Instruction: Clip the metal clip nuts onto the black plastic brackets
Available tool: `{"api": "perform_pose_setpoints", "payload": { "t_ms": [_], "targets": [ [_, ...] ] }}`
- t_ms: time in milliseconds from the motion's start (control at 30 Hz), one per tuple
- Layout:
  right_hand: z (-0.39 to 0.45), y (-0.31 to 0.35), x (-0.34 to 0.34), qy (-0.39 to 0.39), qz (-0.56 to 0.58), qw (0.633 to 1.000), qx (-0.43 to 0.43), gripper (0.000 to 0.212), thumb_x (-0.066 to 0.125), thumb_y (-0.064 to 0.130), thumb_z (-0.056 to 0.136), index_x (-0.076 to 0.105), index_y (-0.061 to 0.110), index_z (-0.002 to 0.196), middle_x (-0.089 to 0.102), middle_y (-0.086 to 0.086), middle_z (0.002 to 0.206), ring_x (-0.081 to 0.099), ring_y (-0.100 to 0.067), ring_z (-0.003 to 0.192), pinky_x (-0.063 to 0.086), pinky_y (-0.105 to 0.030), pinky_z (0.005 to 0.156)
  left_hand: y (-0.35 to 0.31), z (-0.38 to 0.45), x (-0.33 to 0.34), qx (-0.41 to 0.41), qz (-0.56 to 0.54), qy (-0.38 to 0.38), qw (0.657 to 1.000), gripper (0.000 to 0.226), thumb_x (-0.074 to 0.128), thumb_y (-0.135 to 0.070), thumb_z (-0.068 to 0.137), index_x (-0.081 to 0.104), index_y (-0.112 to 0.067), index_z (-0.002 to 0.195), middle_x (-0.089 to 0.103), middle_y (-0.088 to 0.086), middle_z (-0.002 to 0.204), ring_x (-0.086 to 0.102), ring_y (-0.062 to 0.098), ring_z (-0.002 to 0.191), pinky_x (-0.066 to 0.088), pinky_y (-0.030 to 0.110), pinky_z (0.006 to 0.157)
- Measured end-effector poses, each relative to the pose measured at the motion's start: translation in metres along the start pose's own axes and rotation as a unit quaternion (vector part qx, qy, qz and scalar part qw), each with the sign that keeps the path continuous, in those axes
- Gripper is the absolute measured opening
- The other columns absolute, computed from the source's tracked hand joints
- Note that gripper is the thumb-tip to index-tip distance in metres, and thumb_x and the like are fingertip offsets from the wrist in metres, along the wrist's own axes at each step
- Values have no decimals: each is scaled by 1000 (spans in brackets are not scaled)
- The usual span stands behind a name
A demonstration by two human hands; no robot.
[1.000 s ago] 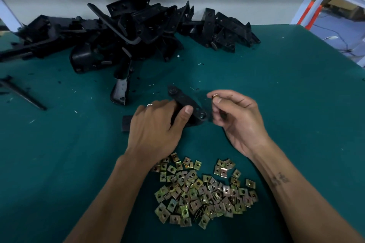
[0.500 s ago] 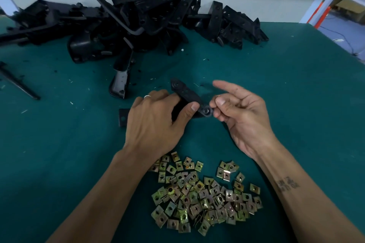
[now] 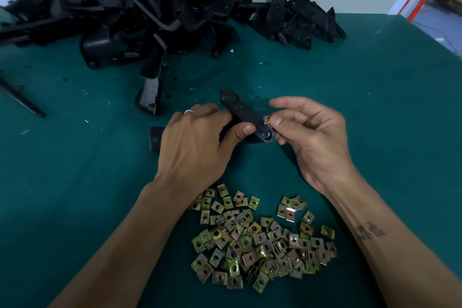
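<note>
- Left hand grips a black bracket at frame centre, thumb on its edge.
- Right hand pinches a clip nut against the bracket's near end.
- Loose nuts lie heaped at lower centre, near the wrists.
- Bracket pile crowds the bench's upper-left edge; open green surface lies right.

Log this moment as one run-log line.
left hand: grips black bracket | right hand: pinches clip nut at bracket end | loose clip nuts: near edge
</note>
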State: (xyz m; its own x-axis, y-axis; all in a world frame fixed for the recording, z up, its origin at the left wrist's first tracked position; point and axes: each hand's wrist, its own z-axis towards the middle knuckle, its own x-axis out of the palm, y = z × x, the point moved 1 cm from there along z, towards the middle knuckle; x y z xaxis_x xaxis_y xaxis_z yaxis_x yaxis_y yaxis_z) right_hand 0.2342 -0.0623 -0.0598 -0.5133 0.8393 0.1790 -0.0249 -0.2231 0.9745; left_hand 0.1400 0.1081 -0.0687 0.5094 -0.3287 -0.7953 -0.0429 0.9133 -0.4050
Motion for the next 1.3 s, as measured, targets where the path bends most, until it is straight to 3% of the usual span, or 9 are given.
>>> {"api": "perform_pose_setpoints", "payload": {
  "t_ms": [133, 667, 767, 833, 900, 967, 1033, 1167, 1300],
  "targets": [
    [2, 1, -3, -27, -8, 999, -15, 12, 78, 1, 75, 78, 10, 81, 73, -11, 76, 60, -19, 67, 49, -27, 62, -1, 0, -1, -4, 6, 2, 1000, 59, 33, -65, 99, 73, -22, 100, 66, -1, 89, 60, 24, 82, 42, 36, 68],
    [-3, -5, 5, -16, -63, 997, -41, 20, 77, -5, 84, 77, 15, 82, 74, -1, 76, 66, -8, 67, 55, -19, 68, -1, 1, -2, -9, 18, 7, 1000, 61, 32, -66, 98, 73, -21, 100, 69, 0, 98, 63, 27, 91, 45, 41, 76],
    [-5, -3, 6, 6, -85, 996, -37, 19, 77, -1, 84, 77, 18, 81, 77, 2, 87, 69, -9, 79, 55, -20, 75, 1, 1, -1, -9, 15, -4, 1000, 60, 34, -65, 98, 72, -19, 96, 69, 1, 95, 63, 28, 88, 43, 39, 72],
    [-6, -1, 6, 49, -80, 995, -17, 9, 73, 8, 87, 78, 14, 84, 77, -7, 96, 70, -18, 91, 54, -29, 85, 1, 0, -2, -16, 12, -10, 1000, 58, 37, -65, 98, 72, -19, 95, 69, 1, 93, 63, 29, 86, 42, 39, 71],
    [-5, 3, 2, 91, -54, 994, 14, 12, 66, 13, 89, 78, 10, 90, 75, -15, 102, 67, -26, 98, 50, -37, 93, 2, 0, -3, -17, 12, -10, 1000, 56, 38, -64, 98, 71, -19, 94, 68, 1, 92, 63, 30, 86, 43, 40, 72],
    [-6, 9, -2, 119, -38, 991, 48, 19, 61, 17, 91, 78, 11, 98, 76, -11, 109, 68, -24, 108, 50, -34, 100, 2, 1, -2, -17, 16, -4, 1000, 57, 36, -65, 99, 70, -19, 93, 68, 1, 92, 62, 30, 86, 43, 41, 74],
    [-9, 15, -10, 128, -91, 986, 53, 23, 61, 18, 91, 76, 16, 108, 75, -6, 115, 67, -23, 115, 49, -40, 106, 2, 2, -2, -21, 16, 4, 1000, 60, 33, -66, 98, 69, -18, 93, 66, 1, 90, 61, 29, 85, 42, 40, 72],
    [-33, 25, -38, 141, -272, 951, 48, 27, 74, 9, 87, 75, 23, 109, 69, 5, 103, 65, -16, 100, 51, -48, 97, 2, 2, -1, -14, 7, 0, 1000, 61, 32, -63, 100, 67, -15, 87, 63, 2, 84, 60, 29, 80, 42, 38, 68],
    [-73, 29, -51, 182, -366, 911, 49, 24, 78, 31, 82, 76, 41, 104, 63, 7, 106, 59, -17, 84, 47, -31, 70, -2, 1, 0, -15, 5, -6, 1000, 44, 32, -52, 104, 42, -22, 72, 54, -2, 77, 56, 31, 76, 42, 41, 71]
  ]
}}
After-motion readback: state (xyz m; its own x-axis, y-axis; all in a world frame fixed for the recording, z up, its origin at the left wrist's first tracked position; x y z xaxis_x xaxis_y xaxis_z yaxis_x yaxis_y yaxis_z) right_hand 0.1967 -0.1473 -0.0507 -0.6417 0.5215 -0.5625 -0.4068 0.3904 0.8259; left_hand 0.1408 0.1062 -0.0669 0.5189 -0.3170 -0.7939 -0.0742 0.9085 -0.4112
